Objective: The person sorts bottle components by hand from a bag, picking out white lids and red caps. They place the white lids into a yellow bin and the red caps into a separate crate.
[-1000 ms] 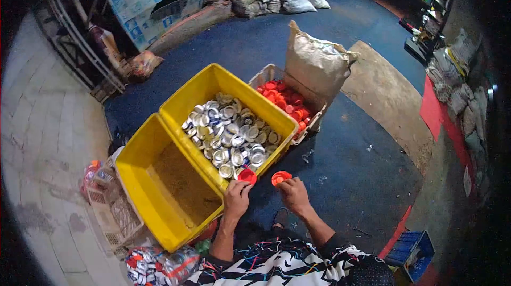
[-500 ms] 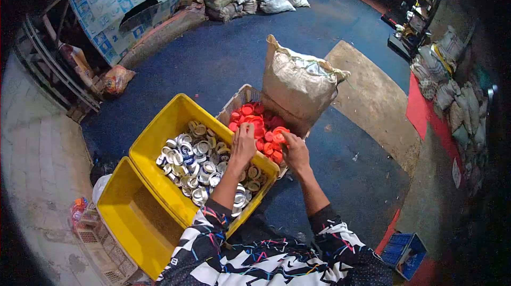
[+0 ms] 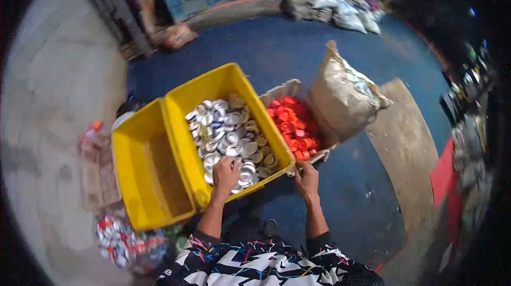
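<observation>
My left hand is over the near end of a yellow tub, just above white and silvery caps. Its fingers are curled closed, and whatever they may hold is hidden. By the tub's near right corner, my right hand has its fingertips pinched together. A small pale spot shows at those fingertips, too blurred to name. Red caps fill a pale crate just beyond my right hand. A bulging woven sack leans at that crate's far right side.
A second yellow tub adjoins the first on the left. Beside it are a pale plastic basket and a bag of mixed scraps. Stacked sacks stand at the back, and a brown sheet lies on the blue floor.
Both hands have drawn back from the red caps: the left now over the white caps, the right by the tub corner. The camera view has turned, so the tubs sit differently.
</observation>
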`<state>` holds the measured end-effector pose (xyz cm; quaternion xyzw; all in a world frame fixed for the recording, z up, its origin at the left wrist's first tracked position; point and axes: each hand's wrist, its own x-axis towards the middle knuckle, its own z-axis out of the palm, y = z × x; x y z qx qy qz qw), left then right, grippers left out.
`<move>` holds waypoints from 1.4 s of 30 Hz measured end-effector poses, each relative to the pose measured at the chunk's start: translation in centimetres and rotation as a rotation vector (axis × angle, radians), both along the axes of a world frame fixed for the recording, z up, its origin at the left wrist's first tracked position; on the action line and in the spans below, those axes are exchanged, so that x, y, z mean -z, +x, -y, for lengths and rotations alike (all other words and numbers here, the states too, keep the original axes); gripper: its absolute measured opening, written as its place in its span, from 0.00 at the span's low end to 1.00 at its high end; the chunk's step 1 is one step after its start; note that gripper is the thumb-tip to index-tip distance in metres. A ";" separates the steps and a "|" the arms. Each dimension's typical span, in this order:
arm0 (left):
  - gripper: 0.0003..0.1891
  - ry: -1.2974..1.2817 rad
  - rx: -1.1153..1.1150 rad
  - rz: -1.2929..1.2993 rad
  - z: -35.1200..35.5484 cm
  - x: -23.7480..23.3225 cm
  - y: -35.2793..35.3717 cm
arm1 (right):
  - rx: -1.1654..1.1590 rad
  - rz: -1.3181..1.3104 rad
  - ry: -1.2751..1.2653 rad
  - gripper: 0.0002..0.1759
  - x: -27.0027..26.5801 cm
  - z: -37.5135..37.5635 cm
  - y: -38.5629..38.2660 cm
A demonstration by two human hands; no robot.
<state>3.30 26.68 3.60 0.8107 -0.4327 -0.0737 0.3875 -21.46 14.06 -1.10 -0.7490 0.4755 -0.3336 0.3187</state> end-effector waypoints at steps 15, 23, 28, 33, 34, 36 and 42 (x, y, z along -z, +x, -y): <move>0.26 0.162 -0.816 -0.079 -40.3 6.6 -5.5 | -0.977 0.009 -0.103 0.09 1.4 -24.4 10.1; 0.19 0.108 -1.081 -0.110 -58.4 7.7 -3.5 | -1.405 -0.114 -0.133 0.11 1.0 -42.8 23.5; 0.15 -0.029 -1.272 -0.079 -69.4 11.6 1.4 | -1.649 -0.110 -0.170 0.11 0.8 -56.0 30.1; 0.19 0.164 -1.329 0.136 -75.7 10.6 9.5 | -1.770 -0.060 -0.102 0.13 -0.2 -62.7 32.9; 0.20 0.150 -1.357 0.204 -76.1 11.1 11.1 | -1.751 -0.002 -0.113 0.12 0.0 -63.1 33.1; 0.22 0.172 -1.386 0.116 -76.5 12.2 13.7 | -1.719 -0.041 -0.104 0.12 0.3 -63.3 33.8; 0.24 0.097 -1.355 -0.199 -76.0 11.7 17.3 | -1.743 -0.265 -0.065 0.14 -0.2 -61.3 36.1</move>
